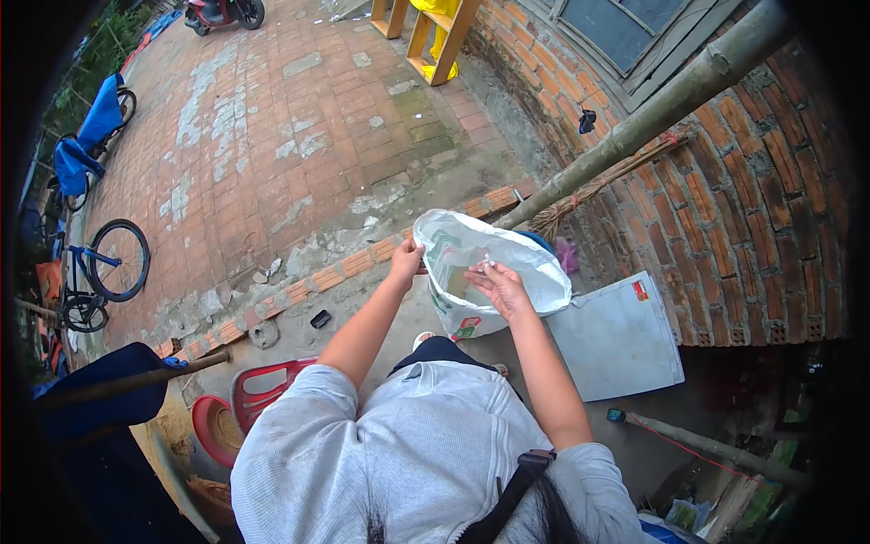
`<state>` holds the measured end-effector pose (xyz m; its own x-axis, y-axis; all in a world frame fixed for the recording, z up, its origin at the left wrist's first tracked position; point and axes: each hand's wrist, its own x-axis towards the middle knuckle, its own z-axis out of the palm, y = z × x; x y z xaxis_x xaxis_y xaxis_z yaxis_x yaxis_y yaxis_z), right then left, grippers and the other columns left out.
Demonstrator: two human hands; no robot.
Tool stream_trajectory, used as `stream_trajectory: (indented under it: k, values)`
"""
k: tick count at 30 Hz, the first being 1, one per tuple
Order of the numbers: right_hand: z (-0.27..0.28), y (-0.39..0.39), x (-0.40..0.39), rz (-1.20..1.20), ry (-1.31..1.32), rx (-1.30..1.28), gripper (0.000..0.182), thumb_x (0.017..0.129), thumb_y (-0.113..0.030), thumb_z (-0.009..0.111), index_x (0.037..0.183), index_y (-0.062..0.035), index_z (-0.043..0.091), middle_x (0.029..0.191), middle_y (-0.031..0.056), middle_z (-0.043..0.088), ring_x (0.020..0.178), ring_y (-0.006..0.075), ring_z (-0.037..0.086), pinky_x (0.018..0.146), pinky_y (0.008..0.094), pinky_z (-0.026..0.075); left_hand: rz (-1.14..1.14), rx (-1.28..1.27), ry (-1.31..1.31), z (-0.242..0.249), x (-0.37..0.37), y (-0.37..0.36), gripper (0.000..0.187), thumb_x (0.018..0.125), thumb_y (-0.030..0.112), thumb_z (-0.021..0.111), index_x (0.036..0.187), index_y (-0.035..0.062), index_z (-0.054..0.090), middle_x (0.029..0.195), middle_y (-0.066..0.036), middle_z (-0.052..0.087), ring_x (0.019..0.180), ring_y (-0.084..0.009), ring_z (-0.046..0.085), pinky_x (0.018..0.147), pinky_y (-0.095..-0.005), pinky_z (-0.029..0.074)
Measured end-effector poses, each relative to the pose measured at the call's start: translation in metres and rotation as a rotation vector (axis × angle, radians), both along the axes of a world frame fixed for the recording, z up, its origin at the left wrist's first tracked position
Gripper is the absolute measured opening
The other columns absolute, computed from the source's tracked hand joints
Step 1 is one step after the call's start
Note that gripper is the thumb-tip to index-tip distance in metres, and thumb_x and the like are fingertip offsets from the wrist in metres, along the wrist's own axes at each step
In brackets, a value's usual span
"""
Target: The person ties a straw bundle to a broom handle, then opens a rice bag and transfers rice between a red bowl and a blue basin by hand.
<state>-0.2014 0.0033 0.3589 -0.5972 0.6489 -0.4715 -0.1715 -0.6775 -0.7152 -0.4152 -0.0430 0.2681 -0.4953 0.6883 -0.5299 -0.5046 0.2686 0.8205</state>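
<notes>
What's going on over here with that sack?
A person's left hand holds the rim of a white sack, its mouth open. Their right hand is at the opening, with a small white piece at its fingertips, too small to identify.

We have worn brick paving point(335, 163) under daylight, and at right a brick wall point(725, 208) with a grey-framed window point(625, 27).

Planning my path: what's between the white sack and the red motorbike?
In the head view, a low brick row, then patchy paving, lie between the sack and motorbike.
</notes>
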Motion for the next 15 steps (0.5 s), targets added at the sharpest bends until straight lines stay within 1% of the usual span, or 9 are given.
stream_trajectory:
  k: [1,2,3,5,6,8,11,12,15]
  values:
    - [0.005,0.004,0.005,-0.07,-0.057,0.058,0.019,0.089,-0.013,0.053,0.102,0.0009,0.055,0.1,0.0162,0.062,0.095,0.0258,0.061,0.088,0.0359,0.046,-0.153,-0.029,0.035,0.004,-0.007,-0.001,0.014,0.088,0.018,0.053,0.08,0.0072,0.049,0.068,-0.004,0.056,0.053,-0.0138,0.055,0.047,-0.0282,0.05]
    - [0.004,0.01,0.011,-0.094,-0.158,0.164,0.02,0.088,-0.012,0.054,0.103,0.0008,0.056,0.095,0.0136,0.064,0.089,0.0206,0.062,0.081,0.031,0.048,-0.307,-0.063,0.072,0.004,-0.011,-0.005,0.014,0.087,0.018,0.054,0.08,0.0075,0.049,0.069,-0.004,0.056,0.054,-0.0134,0.055,0.049,-0.0285,0.051]
    - [0.002,0.015,0.02,-0.091,-0.156,0.16,0.02,0.088,-0.012,0.054,0.103,0.0008,0.056,0.095,0.0136,0.064,0.089,0.0206,0.062,0.081,0.031,0.048,-0.304,-0.067,0.073,0.005,-0.01,-0.007,0.014,0.087,0.018,0.054,0.08,0.0075,0.049,0.069,-0.004,0.056,0.054,-0.0134,0.055,0.049,-0.0285,0.051]
    - [-0.003,0.024,0.03,-0.107,-0.433,0.34,0.022,0.086,-0.012,0.055,0.103,0.0015,0.056,0.089,0.0109,0.065,0.08,0.0155,0.062,0.073,0.0266,0.047,-0.371,-0.074,0.08,0.001,-0.005,-0.008,0.015,0.087,0.019,0.056,0.079,0.0078,0.049,0.07,-0.003,0.056,0.056,-0.0127,0.055,0.051,-0.0287,0.051]
    - [-0.009,0.024,0.032,-0.111,-0.432,0.338,0.022,0.086,-0.012,0.055,0.103,0.0015,0.056,0.089,0.0109,0.065,0.08,0.0155,0.062,0.073,0.0266,0.047,-0.377,-0.063,0.08,-0.002,-0.004,-0.01,0.014,0.087,0.02,0.056,0.08,0.0092,0.049,0.072,-0.003,0.057,0.059,-0.0129,0.056,0.053,-0.0282,0.051]
    - [-0.008,0.02,0.037,-0.098,-0.51,0.327,0.02,0.084,-0.011,0.057,0.099,0.0022,0.057,0.083,0.0093,0.065,0.071,0.0131,0.061,0.067,0.0249,0.046,-0.359,-0.061,0.063,-0.002,0.002,-0.013,0.016,0.086,0.02,0.057,0.079,0.0082,0.049,0.071,-0.003,0.056,0.058,-0.013,0.056,0.051,-0.0282,0.051]
    - [-0.016,0.013,0.032,-0.016,-0.543,0.336,0.021,0.081,-0.014,0.061,0.096,-0.0003,0.057,0.081,0.0098,0.064,0.071,0.0137,0.061,0.067,0.025,0.048,-0.359,-0.054,0.037,-0.002,0.011,-0.016,0.017,0.085,0.02,0.058,0.079,0.0071,0.049,0.069,-0.003,0.056,0.056,-0.0134,0.056,0.05,-0.0281,0.051]
    - [-0.021,0.011,0.029,-0.008,-0.534,0.341,0.015,0.081,-0.011,0.061,0.092,-0.0006,0.058,0.079,0.01,0.064,0.068,0.0134,0.061,0.065,0.024,0.048,-0.382,-0.05,0.036,-0.001,0.011,-0.017,0.017,0.085,0.02,0.059,0.079,0.007,0.048,0.07,-0.003,0.056,0.057,-0.0136,0.057,0.049,-0.0281,0.05]
    - [-0.036,0.008,0.022,0.03,-0.554,0.348,0.014,0.081,-0.01,0.06,0.09,0.0002,0.058,0.078,0.0097,0.064,0.068,0.0137,0.061,0.065,0.0248,0.048,-0.395,-0.063,0.074,0.001,0.011,-0.017,0.017,0.084,0.019,0.059,0.081,0.0068,0.048,0.071,-0.004,0.056,0.056,-0.0138,0.056,0.049,-0.0281,0.05]
